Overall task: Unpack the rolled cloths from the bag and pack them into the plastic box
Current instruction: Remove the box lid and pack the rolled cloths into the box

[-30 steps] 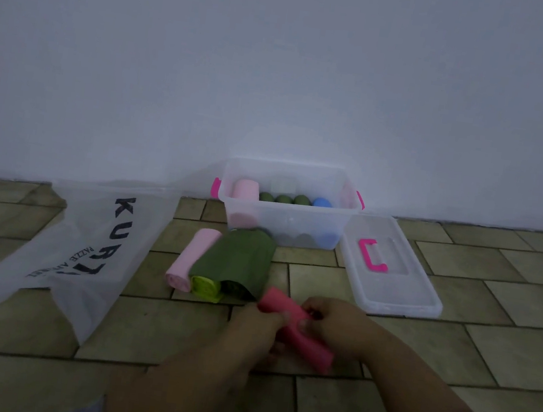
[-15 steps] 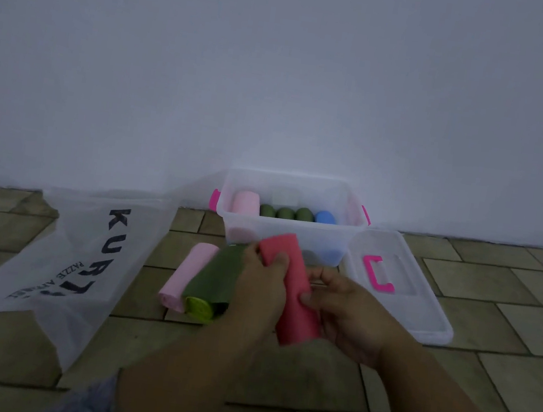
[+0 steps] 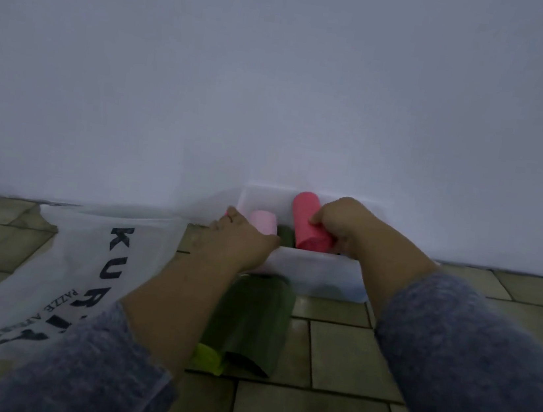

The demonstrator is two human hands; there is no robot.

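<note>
Right hand (image 3: 340, 225) grips the red roll (image 3: 309, 224), fingers curled round its side, roll tilted and held above the inside of the plastic box (image 3: 317, 270), lower end just behind the near wall. Left hand (image 3: 241, 240) lies on the box's near left corner with fingers apparently laid flat (dim view), beside the pale pink roll (image 3: 264, 222) and a dark green roll (image 3: 285, 235) in the box. On the tiled floor (image 3: 346, 361): bag (image 3: 82, 270) at left, green cloth (image 3: 251, 320) and yellow-green roll (image 3: 207, 358) before the box.
</note>
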